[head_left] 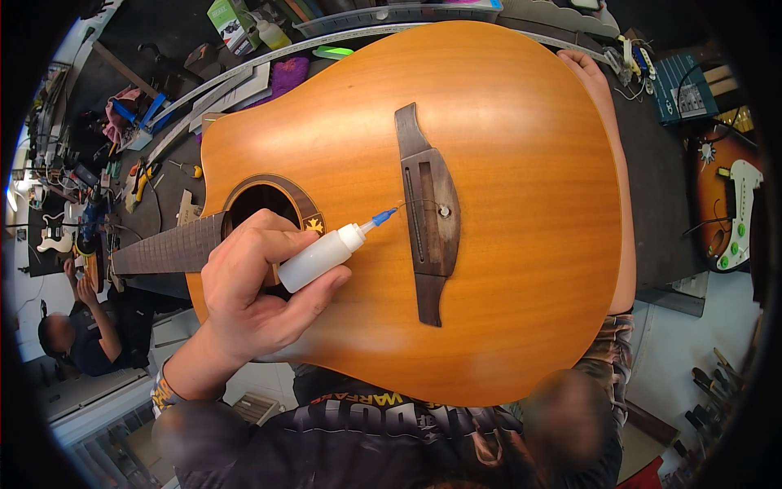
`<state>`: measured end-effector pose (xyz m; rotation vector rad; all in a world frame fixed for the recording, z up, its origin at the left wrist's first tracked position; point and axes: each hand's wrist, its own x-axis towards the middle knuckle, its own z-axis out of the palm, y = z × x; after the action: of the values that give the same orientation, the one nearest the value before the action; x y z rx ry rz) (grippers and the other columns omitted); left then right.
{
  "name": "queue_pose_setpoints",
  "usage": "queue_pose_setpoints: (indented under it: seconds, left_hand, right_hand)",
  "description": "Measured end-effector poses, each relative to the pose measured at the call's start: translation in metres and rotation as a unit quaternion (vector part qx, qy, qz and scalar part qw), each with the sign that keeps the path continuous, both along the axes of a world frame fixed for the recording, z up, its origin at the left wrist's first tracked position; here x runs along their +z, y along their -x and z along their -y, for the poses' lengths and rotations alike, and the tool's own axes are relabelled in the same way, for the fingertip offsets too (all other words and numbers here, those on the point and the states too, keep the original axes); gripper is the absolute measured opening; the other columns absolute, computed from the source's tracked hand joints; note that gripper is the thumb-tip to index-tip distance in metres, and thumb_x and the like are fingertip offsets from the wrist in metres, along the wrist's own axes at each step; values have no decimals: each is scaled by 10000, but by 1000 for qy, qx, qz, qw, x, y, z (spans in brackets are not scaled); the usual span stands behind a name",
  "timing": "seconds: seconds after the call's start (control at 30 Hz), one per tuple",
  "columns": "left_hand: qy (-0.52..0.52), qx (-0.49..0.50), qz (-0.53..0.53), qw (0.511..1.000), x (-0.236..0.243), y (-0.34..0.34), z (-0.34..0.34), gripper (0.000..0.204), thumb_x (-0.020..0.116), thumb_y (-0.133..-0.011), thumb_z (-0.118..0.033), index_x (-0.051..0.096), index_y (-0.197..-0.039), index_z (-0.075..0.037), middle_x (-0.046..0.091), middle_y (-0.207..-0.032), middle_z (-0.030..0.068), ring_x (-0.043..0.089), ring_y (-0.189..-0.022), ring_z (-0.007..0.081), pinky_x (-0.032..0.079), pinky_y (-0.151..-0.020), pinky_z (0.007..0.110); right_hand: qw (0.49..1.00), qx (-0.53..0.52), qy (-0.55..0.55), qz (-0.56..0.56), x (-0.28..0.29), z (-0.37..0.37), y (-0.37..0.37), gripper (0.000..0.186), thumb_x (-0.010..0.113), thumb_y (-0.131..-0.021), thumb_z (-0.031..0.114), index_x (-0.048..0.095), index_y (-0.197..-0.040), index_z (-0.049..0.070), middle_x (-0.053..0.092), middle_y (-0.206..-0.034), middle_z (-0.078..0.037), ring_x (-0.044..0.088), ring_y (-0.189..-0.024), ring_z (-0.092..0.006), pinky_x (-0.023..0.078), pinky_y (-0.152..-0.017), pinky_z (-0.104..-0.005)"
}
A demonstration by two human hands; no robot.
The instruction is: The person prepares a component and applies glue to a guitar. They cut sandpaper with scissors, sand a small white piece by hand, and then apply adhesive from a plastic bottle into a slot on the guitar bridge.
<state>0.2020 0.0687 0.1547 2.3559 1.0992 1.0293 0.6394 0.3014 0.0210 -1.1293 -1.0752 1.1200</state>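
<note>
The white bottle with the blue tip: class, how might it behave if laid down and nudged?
The white bottle would probably roll, having a rounded body. It is likely fairly light, since the left hand alone holds it. Its narrow blue tip looks the likeliest part to bend or snag.

- Guitar top [529, 204]: warm amber-orange, with fine straight grain running in slightly lighter and darker bands.
- Bridge [433, 253]: dark brown, streaked paler within.
- Bottle [314, 262]: milky, translucent white; its nozzle tip [383, 218] is bright blue.
- Fretboard [171, 247]: greyish brown.
- Leaf inlay [314, 226]: golden yellow.
- Cloth [289, 75]: purple.
- Electric guitar [711, 175]: orange-to-dark sunburst; pickguard [745, 196] pale, knobs [735, 248] green.
- Worktop [656, 179]: dark grey.
- Shirt [326, 448]: black, with white and yellow lettering.
</note>
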Motion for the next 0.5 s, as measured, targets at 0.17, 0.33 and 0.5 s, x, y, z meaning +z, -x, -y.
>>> queue_pose_setpoints:
  seconds: [0.17, 0.33, 0.5]
  left_hand:
    - [4, 6, 4, 1000, -1, 0, 0, 374, 944, -783, -46, 665, -1019, 31, 700, -832, 144, 658, -678, 240, 492, -580, 332]
    - [6, 4, 0, 1000, 0, 0, 0, 382, 946, -783, -47, 665, -1028, 34, 709, -850, 151, 669, -690, 245, 504, -587, 332]
    - [5, 4, -7, 1000, 0, 0, 0, 387, 949, -784, -54, 664, -1028, 36, 709, -850, 155, 670, -694, 247, 508, -590, 333]
  right_hand:
    - [1000, -4, 0, 6, 1, 1, -3, 239, 693, -1082, 240, 680, -1203, 35, 673, -947, 20, 617, -791, -40, 493, -666, -226]
    - [1000, -3, 4, 6, 0, 0, -2, 234, 692, -1082, 238, 680, -1201, 37, 671, -932, 24, 615, -789, -38, 490, -663, -227]
    - [1000, -3, 1, 6, 0, 0, 1, 232, 690, -1082, 238, 682, -1197, 37, 672, -927, 25, 613, -783, -37, 487, -660, -228]
